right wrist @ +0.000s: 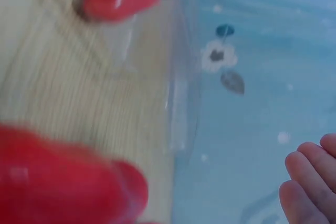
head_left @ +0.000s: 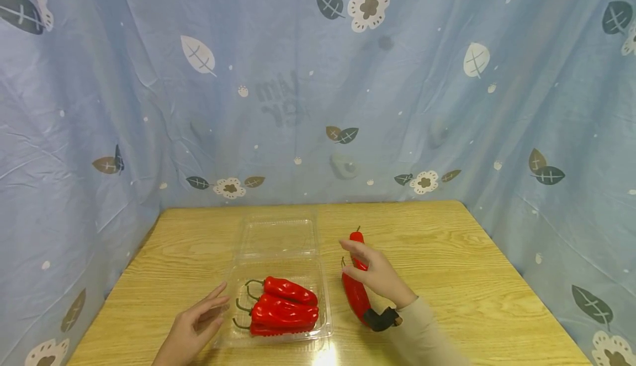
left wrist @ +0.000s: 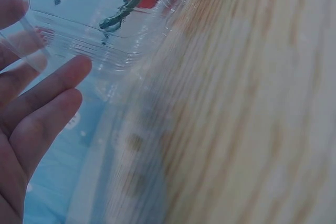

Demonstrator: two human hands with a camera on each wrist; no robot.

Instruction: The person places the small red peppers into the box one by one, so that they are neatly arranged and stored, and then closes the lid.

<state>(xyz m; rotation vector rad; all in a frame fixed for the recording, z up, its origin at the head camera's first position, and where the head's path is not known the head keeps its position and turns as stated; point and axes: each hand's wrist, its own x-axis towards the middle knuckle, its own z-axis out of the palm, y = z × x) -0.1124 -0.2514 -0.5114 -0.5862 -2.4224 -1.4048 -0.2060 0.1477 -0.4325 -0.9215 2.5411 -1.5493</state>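
A clear plastic clamshell box (head_left: 290,266) lies with its lid (head_left: 279,239) folded back on the table, and several red peppers (head_left: 285,313) with green stems rest side by side inside it. Beside its left wall is my left hand (head_left: 196,322), thumb and fingers apart; in the left wrist view the fingertips are right at the clear wall. To the box's right, my right hand (head_left: 380,275) hovers with loosely spread fingers over two loose red peppers, the nearer one (head_left: 354,294) and the farther one (head_left: 356,237), partly covering them. Nothing is between its fingers.
The wooden table (head_left: 447,255) carries the box and peppers. A blue curtain (head_left: 298,79) with leaf and flower prints hangs at the back and both sides. A black band (head_left: 380,319) is on my right wrist.
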